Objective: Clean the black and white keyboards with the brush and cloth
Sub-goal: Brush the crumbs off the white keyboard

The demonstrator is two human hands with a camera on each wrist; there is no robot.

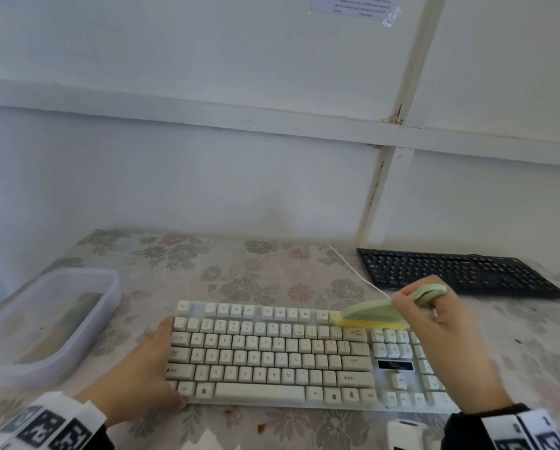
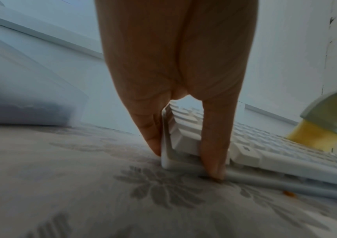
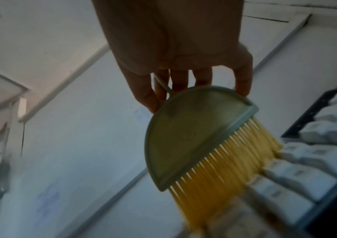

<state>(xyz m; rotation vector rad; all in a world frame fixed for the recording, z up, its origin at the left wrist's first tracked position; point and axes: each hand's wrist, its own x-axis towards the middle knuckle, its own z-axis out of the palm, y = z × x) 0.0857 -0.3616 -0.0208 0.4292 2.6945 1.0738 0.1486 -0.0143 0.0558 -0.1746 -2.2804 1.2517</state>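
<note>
My left hand [image 1: 142, 368] braces the white keyboard [image 1: 272, 355] at its near left corner, fingers straight, thumb apart; my right hand [image 1: 450, 345] curls round the green brush [image 1: 366, 311], its yellow bristles on the top key rows; the black keyboard [image 1: 460, 271] lies behind, to the right.

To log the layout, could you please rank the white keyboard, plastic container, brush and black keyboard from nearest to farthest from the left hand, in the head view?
1. white keyboard: the left hand presses against its left end.
2. plastic container: just left of the hand.
3. brush: over the white keyboard's right part.
4. black keyboard: far right, at the back.
</note>
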